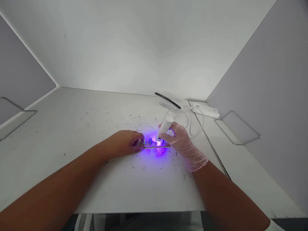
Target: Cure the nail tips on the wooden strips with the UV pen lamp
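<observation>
My bare left hand (125, 142) closes its thumb and fingers on the left end of a narrow strip-shaped stand (151, 147) lying on the white table. Small upright pieces (150, 141) stand in a row along it; they look like nail tips, but the glare blurs them. A thin translucent glove covers my right hand (179, 141), which is wrapped round a white handheld UV lamp (166, 125). Tilted, the lamp points down at the right half of the strip, and its violet light spills onto the table around it.
Behind the hands lies a dark curved nail file (167, 100) by a clear packet (167, 106). A white box-like device (207, 110) with a looping white cable (190, 123) sits back right. Wire brackets (238, 128) stand at both sides. Dark specks dot the table (72, 128).
</observation>
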`<state>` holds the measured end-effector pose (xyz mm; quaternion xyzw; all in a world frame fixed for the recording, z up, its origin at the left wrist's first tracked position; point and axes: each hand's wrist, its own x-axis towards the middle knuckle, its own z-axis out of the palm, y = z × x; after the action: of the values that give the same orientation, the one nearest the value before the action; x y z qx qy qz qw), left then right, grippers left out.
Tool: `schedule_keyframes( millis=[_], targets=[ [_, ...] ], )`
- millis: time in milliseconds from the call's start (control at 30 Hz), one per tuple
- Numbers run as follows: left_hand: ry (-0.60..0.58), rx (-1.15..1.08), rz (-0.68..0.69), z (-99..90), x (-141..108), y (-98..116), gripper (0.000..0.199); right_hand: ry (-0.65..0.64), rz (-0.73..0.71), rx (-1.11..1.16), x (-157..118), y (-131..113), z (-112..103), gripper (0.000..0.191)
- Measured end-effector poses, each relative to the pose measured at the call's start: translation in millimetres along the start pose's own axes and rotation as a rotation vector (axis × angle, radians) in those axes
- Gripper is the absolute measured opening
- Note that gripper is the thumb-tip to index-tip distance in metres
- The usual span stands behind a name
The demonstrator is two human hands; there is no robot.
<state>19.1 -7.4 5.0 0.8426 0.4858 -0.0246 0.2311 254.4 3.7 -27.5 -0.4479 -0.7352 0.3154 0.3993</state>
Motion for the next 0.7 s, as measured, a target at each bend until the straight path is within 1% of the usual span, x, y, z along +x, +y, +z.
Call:
schedule_keyframes(
  millis=[400,700],
  targets=[
    [0.005,-0.009,-0.003,2.2,0.7,-2.2,0.020,0.004,-0.012,0.001,0.4,2.5,0.6,0.014],
    [0.013,-0.013,0.009,2.6,1.1,-3.7,0.020,-0.006,-0.007,0.000,0.2,2.7,0.0,0.017]
  ],
)
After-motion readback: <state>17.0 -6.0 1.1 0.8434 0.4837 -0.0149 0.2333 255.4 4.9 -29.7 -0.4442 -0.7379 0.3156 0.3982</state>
